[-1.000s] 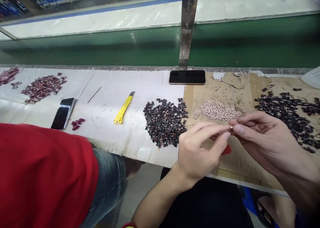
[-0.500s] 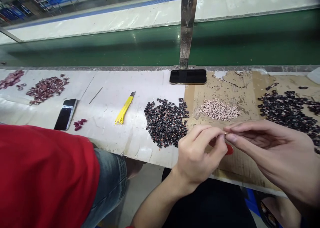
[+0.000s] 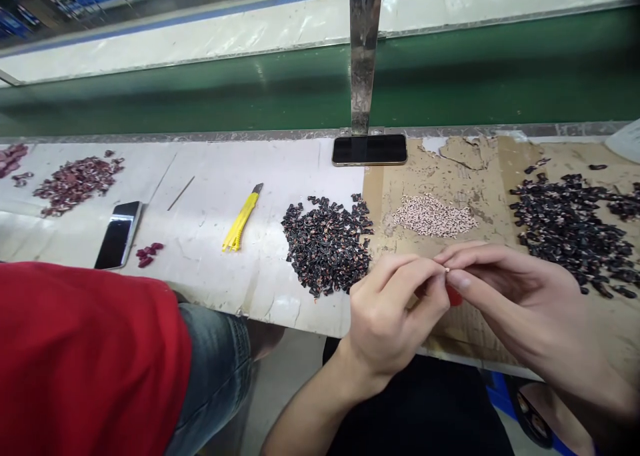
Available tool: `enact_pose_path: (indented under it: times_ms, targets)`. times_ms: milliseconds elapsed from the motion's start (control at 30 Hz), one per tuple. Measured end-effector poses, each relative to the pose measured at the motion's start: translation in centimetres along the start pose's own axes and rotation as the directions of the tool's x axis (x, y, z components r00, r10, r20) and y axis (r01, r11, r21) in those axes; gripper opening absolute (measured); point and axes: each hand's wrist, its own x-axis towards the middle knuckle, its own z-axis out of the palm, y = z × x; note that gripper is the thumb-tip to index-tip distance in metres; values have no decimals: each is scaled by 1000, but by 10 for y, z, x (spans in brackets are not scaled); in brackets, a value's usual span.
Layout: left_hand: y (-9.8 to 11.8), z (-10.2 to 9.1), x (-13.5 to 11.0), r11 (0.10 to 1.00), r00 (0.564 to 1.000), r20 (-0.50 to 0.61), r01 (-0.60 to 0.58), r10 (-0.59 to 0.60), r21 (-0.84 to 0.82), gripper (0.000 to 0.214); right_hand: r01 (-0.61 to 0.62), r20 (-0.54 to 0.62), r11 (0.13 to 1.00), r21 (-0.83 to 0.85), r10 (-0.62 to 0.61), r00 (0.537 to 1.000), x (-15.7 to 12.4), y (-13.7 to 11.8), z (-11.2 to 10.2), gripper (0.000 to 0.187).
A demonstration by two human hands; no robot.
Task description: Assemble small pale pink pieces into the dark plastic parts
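My left hand (image 3: 389, 313) and my right hand (image 3: 505, 296) meet fingertip to fingertip above the bench's front edge. Both pinch a tiny pale metal piece (image 3: 447, 269) between thumb and forefinger. A bit of red (image 3: 454, 298) shows under my right thumb; I cannot make out what it is. Just behind the hands lies a small heap of pale pins (image 3: 433, 217). A heap of small black parts (image 3: 327, 243) sits to the left of my hands, and a wider spread of black parts (image 3: 567, 226) to the right.
A yellow utility knife (image 3: 241, 219), two phones (image 3: 118, 235) (image 3: 369, 149) and dark red parts (image 3: 75, 183) lie on the bench. A metal post (image 3: 364, 49) rises at the back, before a green conveyor belt (image 3: 200, 96). A person in a red shirt (image 3: 85, 356) sits at my left.
Both hands have drifted slightly left and down together, still pinching the tiny piece. The view has shifted a little; nothing on the bench has moved.
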Motion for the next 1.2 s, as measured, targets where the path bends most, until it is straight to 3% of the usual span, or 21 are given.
enact_pose_path:
  times_ms: [233, 500, 733, 833, 1000, 1200]
  targets:
    - [2, -6, -7, 991, 997, 49, -71, 66, 113, 15, 45, -7, 996, -71, -46, 999, -4, -7, 1, 10]
    - [4, -5, -22, 992, 992, 104, -83, 73, 94, 19, 45, 52, 977, -208, -34, 998, -18, -9, -3, 10]
    - [6, -10, -33, 988, 974, 198, 126, -106, -93, 26, 45, 48, 942, -333, -31, 998, -36, 0, -21, 14]
    - [-3, -18, -40, 948, 947, 210, 280, -245, -153, 34, 118, 31, 850, -513, -119, 992, -43, 12, -35, 16]
    - [-11, -24, -52, 857, 888, 154, 459, -434, -233, 35, 234, 162, 673, -702, -168, 972, -47, 26, -44, 15]
    - [-7, -21, -52, 810, 845, 111, 533, -522, -244, 20, 303, 224, 615, -728, -204, 953, -45, 31, -41, 20]
